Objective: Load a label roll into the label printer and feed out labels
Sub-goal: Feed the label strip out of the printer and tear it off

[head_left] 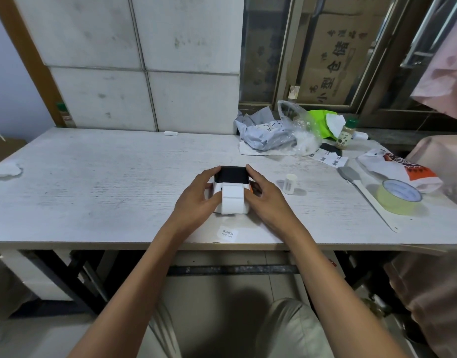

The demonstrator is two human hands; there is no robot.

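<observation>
Hands flank the label printer (pixel 231 188), which sits on the white table (pixel 106 182) near its front edge. Left hand (pixel 196 200) grips the printer's left side, fingers curled over the black lid; right hand (pixel 263 195) grips the right side likewise. A white strip of labels (pixel 232 200) hangs out over the printer's front. One loose label (pixel 227 233) lies just in front of the printer. A small white roll (pixel 290 183) stands right of the printer, and a tape ring (pixel 399 196) lies farther right.
</observation>
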